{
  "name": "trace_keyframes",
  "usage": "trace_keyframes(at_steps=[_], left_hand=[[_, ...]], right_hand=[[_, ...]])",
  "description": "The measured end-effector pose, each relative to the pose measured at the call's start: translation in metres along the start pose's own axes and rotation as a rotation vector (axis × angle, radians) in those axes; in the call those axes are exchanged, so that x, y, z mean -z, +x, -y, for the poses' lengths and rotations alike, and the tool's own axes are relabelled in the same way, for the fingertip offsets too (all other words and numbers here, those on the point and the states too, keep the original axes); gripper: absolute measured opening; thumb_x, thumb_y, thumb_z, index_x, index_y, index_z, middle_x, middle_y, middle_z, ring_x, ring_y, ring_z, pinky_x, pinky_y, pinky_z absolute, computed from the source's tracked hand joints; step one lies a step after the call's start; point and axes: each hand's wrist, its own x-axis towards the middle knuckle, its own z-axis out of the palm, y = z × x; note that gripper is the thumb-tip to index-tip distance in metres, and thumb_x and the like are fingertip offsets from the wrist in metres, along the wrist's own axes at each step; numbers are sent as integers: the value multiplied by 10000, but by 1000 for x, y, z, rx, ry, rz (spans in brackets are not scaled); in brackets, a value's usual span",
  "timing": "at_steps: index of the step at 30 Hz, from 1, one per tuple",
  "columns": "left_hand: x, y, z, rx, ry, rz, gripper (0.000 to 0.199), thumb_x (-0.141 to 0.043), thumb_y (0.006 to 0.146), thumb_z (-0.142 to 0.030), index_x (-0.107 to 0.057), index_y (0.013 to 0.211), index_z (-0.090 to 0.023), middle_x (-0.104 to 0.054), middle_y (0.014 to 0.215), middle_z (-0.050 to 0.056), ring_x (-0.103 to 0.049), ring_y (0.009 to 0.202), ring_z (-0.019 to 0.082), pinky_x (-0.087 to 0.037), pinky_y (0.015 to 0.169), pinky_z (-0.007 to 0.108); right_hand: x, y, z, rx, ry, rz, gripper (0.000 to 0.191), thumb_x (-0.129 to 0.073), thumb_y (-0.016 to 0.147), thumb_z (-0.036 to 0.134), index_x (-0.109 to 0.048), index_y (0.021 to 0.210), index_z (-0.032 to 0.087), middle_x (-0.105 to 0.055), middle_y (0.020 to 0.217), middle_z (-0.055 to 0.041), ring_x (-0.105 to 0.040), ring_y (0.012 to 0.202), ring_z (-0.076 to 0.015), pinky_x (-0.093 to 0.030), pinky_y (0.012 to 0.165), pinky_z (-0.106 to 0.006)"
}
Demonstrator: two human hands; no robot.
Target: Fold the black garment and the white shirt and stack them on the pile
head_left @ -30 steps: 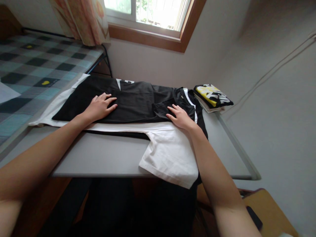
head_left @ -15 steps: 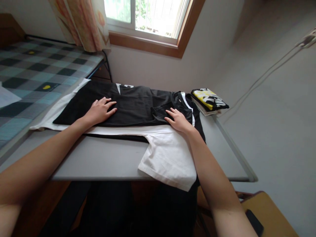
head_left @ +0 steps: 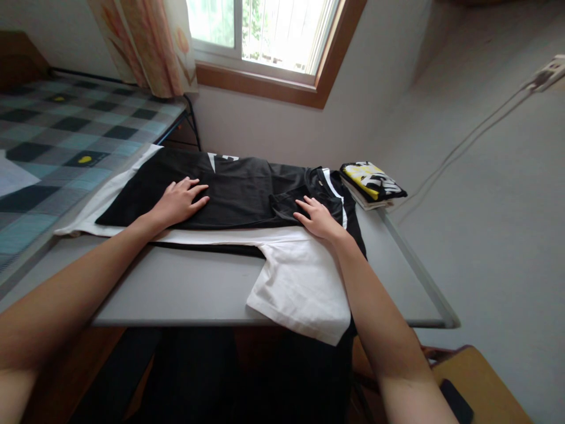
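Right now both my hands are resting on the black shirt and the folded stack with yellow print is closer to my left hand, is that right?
Not quite: the head view shows the folded stack closer to your right hand, not your left hand. Both do rest on the black shirt.

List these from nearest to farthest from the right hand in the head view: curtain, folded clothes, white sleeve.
From the right hand:
1. White sleeve: right by the hand, towards the person.
2. Folded clothes: to its right, farther back.
3. Curtain: far off to the left, by the window.
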Motion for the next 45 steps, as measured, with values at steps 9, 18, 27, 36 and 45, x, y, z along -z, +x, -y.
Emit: trace_keyframes(at_steps=[9,18,27,36,45], left_hand=[[1,0,-2,-3,9,4,590,-360,1000,-501,-527,1490,-218,-448,1587,121,-328,1508,334,-263,1213,540],[0,0,0,-3,3,0,591,-356,998,-522,-533,1485,-239,-448,1588,108,-326,1510,328,-256,1217,529],[0,0,1,-6,-4,6,601,-357,991,-515,-526,1490,-226,-441,1592,115,-322,1511,340,-257,1215,541],[0,1,1,3,-12,-2,592,-367,988,-530,-536,1478,-246,-463,1574,102,-337,1501,333,-263,1213,534],[2,0,-1,5,-4,13,601,-358,990,-515,-523,1491,-225,-443,1588,114,-327,1507,339,-263,1217,536]], right_hand=[[2,-1,2,-5,-2,8,573,-530,1009,458,-514,1518,198,-370,1638,-161,-288,1534,-349,-268,1228,-567],[3,-2,5,-7,-17,8,573,-522,1011,432,-509,1522,174,-369,1636,-172,-295,1529,-361,-270,1225,-571],[-1,1,1,-7,1,-13,578,-542,998,446,-518,1516,190,-383,1630,-164,-313,1524,-346,-270,1224,-571],[-1,0,1,-7,12,-15,567,-545,999,457,-528,1511,214,-390,1632,-141,-299,1529,-353,-259,1231,-562],[0,0,2,-13,6,-1,578,-547,999,447,-516,1520,197,-374,1638,-151,-293,1531,-356,-256,1233,-566]])
